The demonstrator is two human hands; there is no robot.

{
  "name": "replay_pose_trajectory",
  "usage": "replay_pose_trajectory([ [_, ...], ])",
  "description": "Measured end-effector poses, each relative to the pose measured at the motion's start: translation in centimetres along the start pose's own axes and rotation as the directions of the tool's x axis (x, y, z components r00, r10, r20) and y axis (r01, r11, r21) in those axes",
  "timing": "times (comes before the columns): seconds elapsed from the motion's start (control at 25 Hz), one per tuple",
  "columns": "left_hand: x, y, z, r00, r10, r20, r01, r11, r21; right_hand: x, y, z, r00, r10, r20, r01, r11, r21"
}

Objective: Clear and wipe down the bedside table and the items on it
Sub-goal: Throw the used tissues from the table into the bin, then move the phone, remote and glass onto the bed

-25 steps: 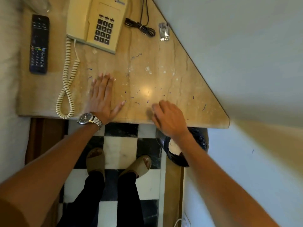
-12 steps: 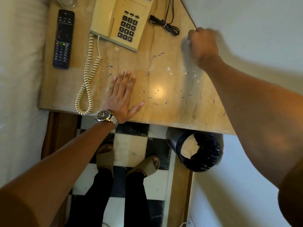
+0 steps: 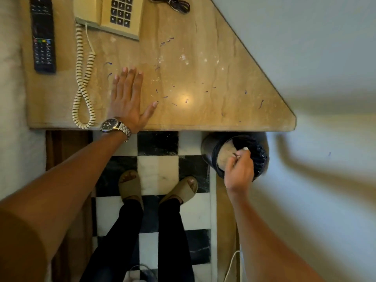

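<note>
The bedside table [image 3: 203, 78] has a tan marble top strewn with small blue threads and white specks. My left hand [image 3: 130, 98] lies flat on it, fingers straight, near the front edge. My right hand [image 3: 240, 169] is down over the black waste bin [image 3: 207, 147] on the floor below the table's right corner, pinching a small crumpled wrapper [image 3: 245, 149] at its fingertips. A beige telephone [image 3: 114, 15] with a coiled cord [image 3: 83, 78] and a black remote [image 3: 42, 35] sit at the back left.
A bundled black cable [image 3: 173, 5] lies at the table's far edge. A pale wall runs along the slanted right side. Below are a black-and-white checkered floor [image 3: 156, 171], my sandalled feet, and a white cord [image 3: 232, 265] near the skirting.
My right hand took the small wrapper from the table's far right edge and carried it down over the bin. My left hand has stayed flat on the table.
</note>
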State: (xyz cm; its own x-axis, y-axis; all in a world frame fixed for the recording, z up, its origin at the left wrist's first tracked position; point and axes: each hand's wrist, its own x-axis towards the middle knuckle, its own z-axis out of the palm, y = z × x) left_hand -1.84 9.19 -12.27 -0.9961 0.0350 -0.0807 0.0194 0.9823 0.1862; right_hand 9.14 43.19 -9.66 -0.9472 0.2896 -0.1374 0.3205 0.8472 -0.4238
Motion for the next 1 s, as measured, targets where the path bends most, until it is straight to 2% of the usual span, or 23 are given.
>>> replay_pose_trajectory([
  [0.04,0.1,-0.1,0.0,1.000,-0.002,-0.007,0.002,1.000,0.004,-0.3,1.6,1.2,0.994,0.094,0.052,-0.093,0.995,-0.024],
  [0.08,0.2,-0.1,-0.1,1.000,-0.002,-0.007,0.002,1.000,0.006,0.1,3.0,2.3,0.954,0.226,0.196,-0.209,0.972,-0.102],
  [0.12,0.1,-0.2,-0.1,1.000,-0.002,-0.009,0.002,1.000,0.009,0.8,4.1,3.1,0.848,0.368,0.382,-0.283,0.923,-0.260],
  [0.16,0.1,-0.4,0.0,1.000,0.000,-0.026,0.000,1.000,0.008,2.0,4.7,3.6,0.703,0.484,0.521,-0.275,0.861,-0.428],
  [0.2,0.1,-0.3,0.1,0.999,0.006,-0.047,-0.006,1.000,0.000,3.2,4.9,3.6,0.580,0.561,0.590,-0.207,0.802,-0.560],
  [0.24,0.2,-0.2,0.0,0.998,0.007,-0.059,-0.008,1.000,-0.011,4.2,4.4,3.8,0.535,0.571,0.623,-0.128,0.783,-0.608],
  [0.36,0.4,0.0,-0.3,0.999,-0.004,-0.052,0.002,0.999,-0.039,6.1,-0.6,2.6,0.625,0.452,0.637,-0.018,0.823,-0.567],
  [0.4,0.3,0.0,-0.3,0.999,-0.008,-0.039,0.006,0.999,-0.042,6.3,-2.4,2.2,0.591,0.409,0.696,0.066,0.834,-0.547],
  [0.44,0.2,0.0,-0.3,0.999,-0.015,-0.029,0.014,0.999,-0.044,6.5,-4.8,1.5,0.500,0.374,0.781,0.128,0.860,-0.494],
  [0.48,0.2,-0.2,-0.5,0.999,-0.025,-0.028,0.024,0.998,-0.054,6.7,-7.5,0.9,0.365,0.340,0.867,0.139,0.901,-0.411],
  [0.52,0.2,-0.2,-0.8,0.999,-0.035,-0.040,0.032,0.997,-0.076,6.8,-10.3,0.2,0.223,0.281,0.933,0.110,0.944,-0.310],
  [0.56,0.6,-0.3,-1.2,0.996,-0.046,-0.075,0.037,0.993,-0.112,7.2,-13.1,-0.4,0.119,0.173,0.978,0.061,0.982,-0.181],
  [0.6,1.2,-0.7,-2.1,0.990,-0.061,-0.126,0.040,0.986,-0.162,8.0,-16.1,-0.7,0.082,0.041,0.996,0.022,0.999,-0.043],
  [0.64,2.2,-1.0,-3.2,0.980,-0.084,-0.179,0.043,0.974,-0.222,9.1,-19.0,-0.8,0.124,-0.087,0.989,-0.012,0.996,0.089],
  [0.68,3.7,-1.7,-4.7,0.967,-0.121,-0.226,0.052,0.956,-0.290,10.5,-22.1,-0.6,0.244,-0.188,0.951,-0.029,0.979,0.201],
  [0.72,5.4,-2.6,-6.4,0.952,-0.172,-0.252,0.075,0.932,-0.353,12.1,-24.9,-0.3,0.413,-0.235,0.880,-0.059,0.957,0.283],
  [0.76,7.4,-3.8,-8.2,0.936,-0.233,-0.264,0.115,0.911,-0.395,13.9,-27.5,0.6,0.570,-0.234,0.788,-0.102,0.931,0.350],
  [0.8,9.6,-5.4,-9.8,0.917,-0.291,-0.272,0.166,0.899,-0.405,15.9,-30.0,1.7,0.680,-0.209,0.703,-0.159,0.894,0.419],
  [0.84,11.8,-6.8,-11.2,0.903,-0.337,-0.268,0.212,0.889,-0.405,17.8,-32.1,2.6,0.745,-0.171,0.645,-0.221,0.848,0.481],
  [0.88,13.8,-8.1,-12.4,0.896,-0.373,-0.240,0.255,0.876,-0.410,19.7,-33.9,3.6,0.777,-0.131,0.615,-0.275,0.809,0.520],
  [0.92,15.6,-9.0,-13.2,0.894,-0.413,-0.175,0.309,0.850,-0.427,21.1,-35.4,4.3,0.784,-0.097,0.613,-0.325,0.776,0.540],
  [1.0,18.0,-10.1,-13.9,0.867,-0.497,0.032,0.444,0.743,-0.501,22.6,-37.6,6.0,0.749,-0.053,0.660,-0.423,0.728,0.539],
])
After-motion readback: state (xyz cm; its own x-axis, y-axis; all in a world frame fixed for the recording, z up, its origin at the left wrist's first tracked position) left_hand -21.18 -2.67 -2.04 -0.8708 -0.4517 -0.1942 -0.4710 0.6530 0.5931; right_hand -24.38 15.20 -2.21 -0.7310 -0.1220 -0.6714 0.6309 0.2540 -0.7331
